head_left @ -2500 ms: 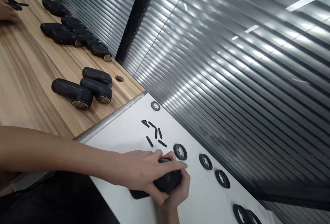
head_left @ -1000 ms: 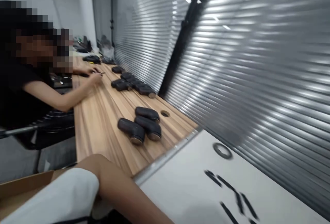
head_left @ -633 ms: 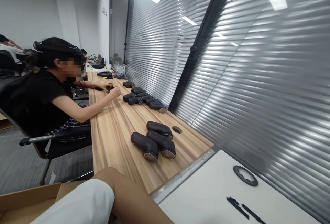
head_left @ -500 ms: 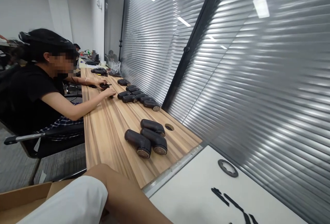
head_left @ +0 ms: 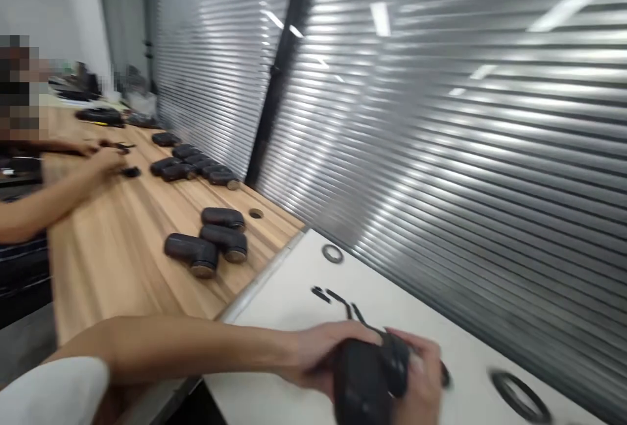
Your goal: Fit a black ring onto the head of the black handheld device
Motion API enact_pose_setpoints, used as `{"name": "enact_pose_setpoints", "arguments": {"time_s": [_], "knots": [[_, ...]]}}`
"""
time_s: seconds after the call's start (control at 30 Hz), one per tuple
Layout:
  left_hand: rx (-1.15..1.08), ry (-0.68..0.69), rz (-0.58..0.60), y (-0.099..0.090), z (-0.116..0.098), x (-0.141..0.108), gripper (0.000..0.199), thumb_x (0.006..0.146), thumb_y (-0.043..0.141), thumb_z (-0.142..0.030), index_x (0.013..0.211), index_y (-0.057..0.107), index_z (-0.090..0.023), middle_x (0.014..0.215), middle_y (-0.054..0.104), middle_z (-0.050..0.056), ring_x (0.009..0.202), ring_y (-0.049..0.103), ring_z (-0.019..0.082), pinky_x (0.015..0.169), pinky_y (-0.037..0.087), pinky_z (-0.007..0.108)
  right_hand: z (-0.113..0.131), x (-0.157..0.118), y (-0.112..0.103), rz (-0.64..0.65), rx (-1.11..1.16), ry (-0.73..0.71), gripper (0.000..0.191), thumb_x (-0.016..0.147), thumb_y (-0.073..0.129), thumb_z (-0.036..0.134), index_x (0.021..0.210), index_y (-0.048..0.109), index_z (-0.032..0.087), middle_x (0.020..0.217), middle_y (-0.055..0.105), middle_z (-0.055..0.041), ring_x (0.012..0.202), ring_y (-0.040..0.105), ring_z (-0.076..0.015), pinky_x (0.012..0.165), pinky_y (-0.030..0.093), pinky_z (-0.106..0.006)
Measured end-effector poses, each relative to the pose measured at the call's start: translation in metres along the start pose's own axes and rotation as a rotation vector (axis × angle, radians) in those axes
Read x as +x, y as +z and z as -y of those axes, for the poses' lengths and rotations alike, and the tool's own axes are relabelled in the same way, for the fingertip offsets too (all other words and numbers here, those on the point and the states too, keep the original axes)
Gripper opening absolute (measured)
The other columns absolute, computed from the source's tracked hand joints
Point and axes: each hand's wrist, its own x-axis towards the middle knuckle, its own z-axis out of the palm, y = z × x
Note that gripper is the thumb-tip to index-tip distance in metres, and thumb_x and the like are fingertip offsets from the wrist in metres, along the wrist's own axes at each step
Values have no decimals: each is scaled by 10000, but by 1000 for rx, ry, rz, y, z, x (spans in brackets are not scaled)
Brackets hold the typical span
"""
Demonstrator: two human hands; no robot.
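My left hand [head_left: 330,350] is wrapped round a black rounded device [head_left: 362,382] held over the white table. On the other side my right hand [head_left: 422,376] grips the same device near its short end. Motion blur hides the detail there, and part of the device runs off the bottom edge. Just beyond my hands, several thin black strips [head_left: 337,296] lie on the white surface, close to the device. A flat dark ring [head_left: 333,254] is farther back, and a second ring [head_left: 519,395] lies to the right of my right hand.
To the left stands a wooden table [head_left: 132,242] with three black L-shaped devices [head_left: 191,252] near its edge and more [head_left: 196,165] by the glass. A co-worker's arm [head_left: 73,183] rests on it. Silver blinds [head_left: 441,118] run along the back.
My view has swung to the right and down. Both my hands and the black device are now in sight; before, only my left arm showed.
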Motion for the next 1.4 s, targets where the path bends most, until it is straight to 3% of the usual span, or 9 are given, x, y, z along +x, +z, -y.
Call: {"name": "enact_pose_setpoints", "arguments": {"time_s": [0.1, 0.17, 0.27, 0.4, 0.53, 0.73, 0.87, 1.07, 1.4], "knots": [[279, 226, 17, 8, -1, -21, 887, 709, 777, -475, 1479, 388, -272, 972, 608, 19, 680, 532, 118, 590, 416, 216, 24, -7, 1, -66, 89, 48, 470, 780, 552, 679, 731, 569, 212, 679, 529, -2, 650, 491, -193, 624, 379, -320], [446, 389, 52, 4, 1, -29, 868, 808, 708, -437, 1547, 294, -244, 1141, 613, 56, 853, 578, 146, 778, 472, 262, 31, -12, 3, -32, 177, 131, 476, 806, 501, 682, 712, 554, 219, 678, 517, 3, 659, 489, -186, 645, 405, -319], [929, 439, 62, -3, 7, -30, 983, 800, 713, -342, 1605, 154, -265, 968, 651, 12, 830, 589, 190, 798, 484, 312, 30, -18, 6, 15, 301, 397, 444, 790, 565, 650, 694, 535, 218, 705, 537, -7, 712, 499, -185, 689, 431, -315], [919, 411, -93, -4, 17, -27, 865, 877, 628, -515, 1590, 192, -293, 914, 673, 19, 761, 607, 217, 697, 496, 307, 24, -19, 4, 145, 431, 543, 503, 844, 550, 694, 704, 491, 214, 641, 456, 20, 623, 428, -147, 628, 396, -288], [768, 437, -220, -7, 27, -21, 801, 831, 680, -585, 1509, 351, -314, 1197, 657, 64, 989, 633, 271, 808, 516, 322, 24, -17, -3, 324, 456, 705, 601, 874, 409, 821, 826, 467, 225, 568, 347, 66, 478, 286, -106, 470, 241, -245], [339, 350, -176, -23, 26, -6, 597, 836, 629, -572, 1344, 551, -267, 1371, 584, 63, 1187, 584, 320, 888, 522, 342, 20, -19, -8, 525, 333, 378, 430, 979, 443, 647, 1089, 555, 247, 749, 520, 33, 600, 467, -116, 579, 368, -247], [353, 288, -57, -26, 23, -9, 566, 868, 623, -553, 1363, 555, -287, 1455, 541, 45, 1295, 528, 321, 1010, 483, 347, 19, -22, -11, 475, 106, 154, 292, 1023, 400, 520, 1085, 498, 252, 779, 563, 33, 666, 515, -148, 641, 373, -280], [621, 313, -69, -24, 29, -18, 875, 816, 752, -521, 1546, 297, -363, 1340, 615, 65, 1124, 619, 303, 901, 528, 370, 24, -23, -12, 412, 38, 215, 284, 1016, 342, 454, 838, 386, 236, 591, 355, 67, 549, 370, -144, 582, 279, -292], [600, 260, -102, -18, 35, -20, 956, 856, 731, -498, 1591, 131, -372, 1246, 652, 54, 1070, 624, 258, 965, 503, 387, 26, -18, -11, 381, 19, 388, 361, 980, 416, 500, 743, 399, 228, 648, 427, 42, 637, 421, -158, 634, 322, -295]]}}
